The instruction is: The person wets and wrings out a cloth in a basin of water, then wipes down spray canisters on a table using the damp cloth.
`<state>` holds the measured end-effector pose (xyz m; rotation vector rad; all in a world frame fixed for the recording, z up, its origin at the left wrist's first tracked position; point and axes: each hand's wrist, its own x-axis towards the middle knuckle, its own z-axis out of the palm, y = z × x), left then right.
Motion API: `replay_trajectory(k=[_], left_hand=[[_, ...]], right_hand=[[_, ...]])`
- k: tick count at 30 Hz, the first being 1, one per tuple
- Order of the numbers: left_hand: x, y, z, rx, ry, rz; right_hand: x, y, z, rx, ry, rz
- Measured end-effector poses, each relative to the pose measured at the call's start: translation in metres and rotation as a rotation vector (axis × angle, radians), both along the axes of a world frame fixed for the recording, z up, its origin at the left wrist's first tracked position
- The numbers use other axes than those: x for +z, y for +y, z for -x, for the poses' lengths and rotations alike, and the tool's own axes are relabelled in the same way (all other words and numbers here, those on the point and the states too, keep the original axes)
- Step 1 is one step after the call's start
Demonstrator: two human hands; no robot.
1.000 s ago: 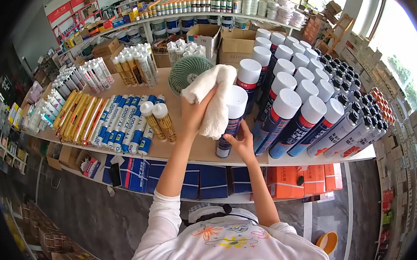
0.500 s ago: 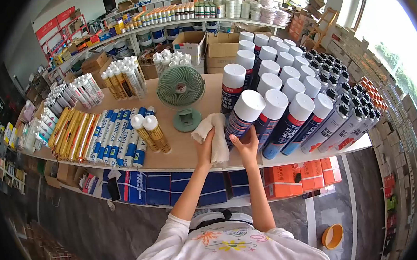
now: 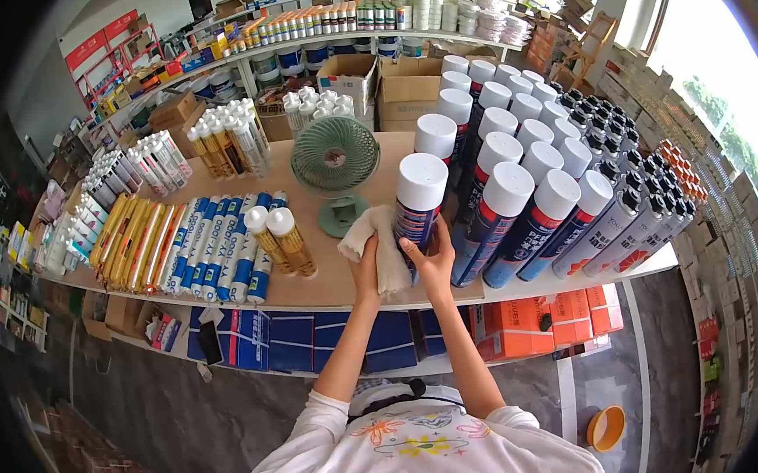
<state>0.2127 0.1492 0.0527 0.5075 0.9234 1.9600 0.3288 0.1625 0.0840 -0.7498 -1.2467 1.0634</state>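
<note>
A crumpled white cloth [image 3: 389, 258] is in my left hand [image 3: 366, 274], whose fingers press into its left side. My right hand [image 3: 435, 265] is wrapped round the lower part of a dark blue spray can [image 3: 419, 200] with a white cap. The can stands almost upright at the table's front, its left side against the cloth. Right of it are rows of similar white-capped cans [image 3: 506, 194]. A green desk fan [image 3: 335, 156] stands just behind the cloth. The fingertips of my left hand are partly hidden by the cloth.
Two capped gold cartridges [image 3: 290, 241] stand left of the cloth, beside blue-and-white sausage packs [image 3: 213, 248]. Grey cans with black tops [image 3: 611, 229] fill the table's right side. Blue boxes [image 3: 334, 341] and orange boxes [image 3: 526, 325] sit on the shelf below.
My right hand has drawn the spray can left, out from the front row and up against the cloth. The cloth in my left hand has shifted slightly left.
</note>
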Motion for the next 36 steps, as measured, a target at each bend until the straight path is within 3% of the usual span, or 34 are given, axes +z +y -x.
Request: replay_trajectory(k=[4,6,13,18,19,21,25,26,28,29,32,33,36], left_hand=[[0.011,-0.015,0.002,0.023,0.046,0.037],[0.011,-0.015,0.008,0.021,0.192,0.052],[-0.003,-0.014,0.017,-0.034,0.185,0.105],[-0.025,-0.021,0.015,-0.006,0.331,0.196],[-0.049,-0.017,0.022,-0.005,0.328,0.202],[-0.113,-0.002,0.043,-0.037,0.626,0.528],[-0.006,-0.023,0.037,-0.152,0.440,0.360],[0.002,-0.017,0.039,-0.150,0.440,0.360],[0.016,-0.003,0.043,-0.174,0.156,0.031],[0.024,0.002,0.045,-0.234,0.044,0.014],[0.039,0.010,0.044,-0.237,0.169,-0.027],[0.042,0.007,0.041,-0.214,0.233,0.086],[-0.004,0.011,0.044,-0.334,0.121,0.241]], right_hand=[[-0.008,0.000,0.007,-0.043,-0.034,-0.073],[-0.008,-0.003,0.007,-0.029,0.008,-0.052],[-0.010,0.000,0.003,-0.025,-0.045,-0.083],[-0.006,-0.004,0.001,0.012,-0.021,-0.089],[-0.008,-0.004,0.001,0.014,-0.024,-0.083],[-0.009,-0.003,0.001,0.032,-0.020,-0.114],[-0.004,0.007,-0.008,0.207,-0.003,-0.023],[0.000,0.009,-0.012,0.208,-0.003,-0.023],[0.008,0.018,-0.018,0.423,0.036,0.121],[0.011,0.022,-0.020,0.436,0.013,0.135],[0.010,0.036,-0.027,0.543,0.012,0.161],[0.009,0.037,-0.028,0.544,0.012,0.156],[0.010,0.035,-0.032,0.569,0.032,0.185]])
